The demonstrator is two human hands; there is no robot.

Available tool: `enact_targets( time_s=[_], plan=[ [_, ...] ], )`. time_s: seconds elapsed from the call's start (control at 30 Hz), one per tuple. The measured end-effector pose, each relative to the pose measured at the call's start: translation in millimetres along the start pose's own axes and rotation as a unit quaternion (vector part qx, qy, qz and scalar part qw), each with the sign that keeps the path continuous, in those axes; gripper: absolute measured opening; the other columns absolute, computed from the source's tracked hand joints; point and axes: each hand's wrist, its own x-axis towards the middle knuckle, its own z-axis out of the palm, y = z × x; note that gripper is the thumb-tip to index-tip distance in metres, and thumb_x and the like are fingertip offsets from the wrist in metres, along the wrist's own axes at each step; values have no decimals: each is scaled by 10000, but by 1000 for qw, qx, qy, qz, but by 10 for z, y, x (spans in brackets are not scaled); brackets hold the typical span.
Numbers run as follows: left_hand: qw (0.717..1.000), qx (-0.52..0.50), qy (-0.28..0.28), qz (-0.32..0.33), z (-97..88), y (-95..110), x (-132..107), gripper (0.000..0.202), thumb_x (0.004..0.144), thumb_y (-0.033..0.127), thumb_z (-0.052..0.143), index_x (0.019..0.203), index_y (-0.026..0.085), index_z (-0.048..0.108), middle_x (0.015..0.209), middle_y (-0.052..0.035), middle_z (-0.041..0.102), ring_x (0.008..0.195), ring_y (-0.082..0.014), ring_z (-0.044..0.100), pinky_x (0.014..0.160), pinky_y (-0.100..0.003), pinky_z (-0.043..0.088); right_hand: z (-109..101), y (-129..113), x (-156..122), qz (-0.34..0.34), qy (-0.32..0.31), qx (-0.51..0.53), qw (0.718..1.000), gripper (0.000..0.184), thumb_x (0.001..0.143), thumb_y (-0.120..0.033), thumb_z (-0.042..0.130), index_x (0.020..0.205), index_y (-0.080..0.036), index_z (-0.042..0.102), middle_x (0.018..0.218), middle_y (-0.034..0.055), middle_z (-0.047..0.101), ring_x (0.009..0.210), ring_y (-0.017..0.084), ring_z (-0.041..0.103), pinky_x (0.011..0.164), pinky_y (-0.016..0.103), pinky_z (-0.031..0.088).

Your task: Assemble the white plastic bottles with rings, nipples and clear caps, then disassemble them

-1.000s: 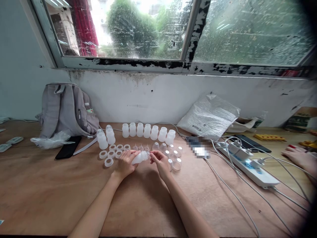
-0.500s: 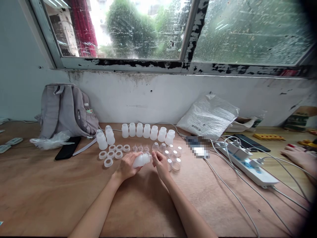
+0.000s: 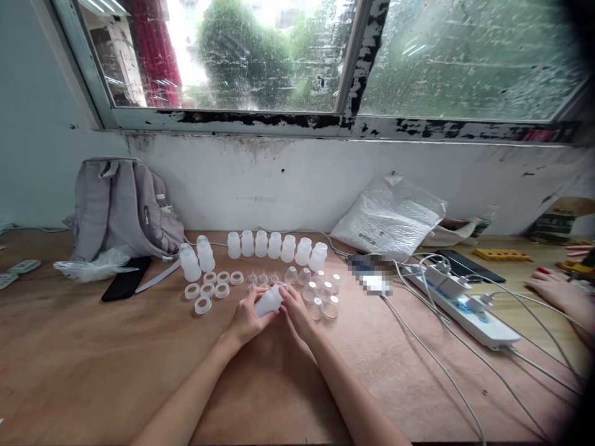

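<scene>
My left hand [image 3: 246, 318] is wrapped round a small white plastic bottle [image 3: 268, 302], tilted with its mouth up and to the right. My right hand [image 3: 294, 313] pinches at the bottle's mouth; what its fingers hold there is too small to make out. Behind my hands lie several white rings [image 3: 207, 290], small clear nipples [image 3: 263, 278] and clear dome caps [image 3: 320, 296]. A row of several upright white bottles [image 3: 274, 245] stands near the wall, and two capped bottles [image 3: 198, 257] stand to the left.
A grey backpack [image 3: 123, 207], a crumpled plastic bag [image 3: 93, 266] and a black phone [image 3: 125, 279] lie left on the wooden table [image 3: 83, 365]. At right are a white plastic bag [image 3: 393, 217], a power strip [image 3: 465, 306] with cables, and another person's hand [image 3: 558, 291].
Both hands have tipped the bottle from lying sideways to mouth-up and drawn it slightly nearer. The right fingers stay at its mouth.
</scene>
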Motion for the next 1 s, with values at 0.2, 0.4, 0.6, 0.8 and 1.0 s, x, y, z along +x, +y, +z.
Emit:
enact_targets(
  time_s=[0.2,0.4,0.6,0.8,1.0],
  plan=[
    [999,-39,16,-16,73,21,-25,454,654,360,643,1051,195,497,950,-59,634,857,-204,597,753,-307,458,-3,-27,3,-15,20,-26,999,191,675,-346,645,733,-173,591,719,8,580,703,153,513,661,266,390],
    [947,-271,-117,-128,80,121,-26,437,699,438,583,1020,148,522,924,-97,620,757,-191,602,648,-290,469,33,-81,-54,7,-15,42,999,300,708,-375,585,956,-210,547,1002,58,590,722,163,557,538,246,439],
    [851,-385,-279,-224,12,155,-68,334,694,370,611,882,98,573,752,-84,613,613,-127,555,551,-224,418,76,-169,-146,89,-87,16,992,316,701,-424,551,928,-204,534,990,75,618,478,126,549,313,206,364],
    [916,-273,-224,-193,85,163,-63,217,679,285,607,818,126,561,678,-18,566,608,-129,529,551,-229,396,74,-102,-97,53,-34,28,998,154,697,-315,602,709,-192,510,825,38,662,678,176,608,545,256,470],
    [983,-83,-135,-94,202,87,-65,316,649,284,623,919,134,559,812,-47,602,722,-181,546,630,-267,421,53,-24,-28,26,5,4,1000,166,657,-308,644,680,-190,529,736,29,654,802,212,598,675,296,448]
  ],
)
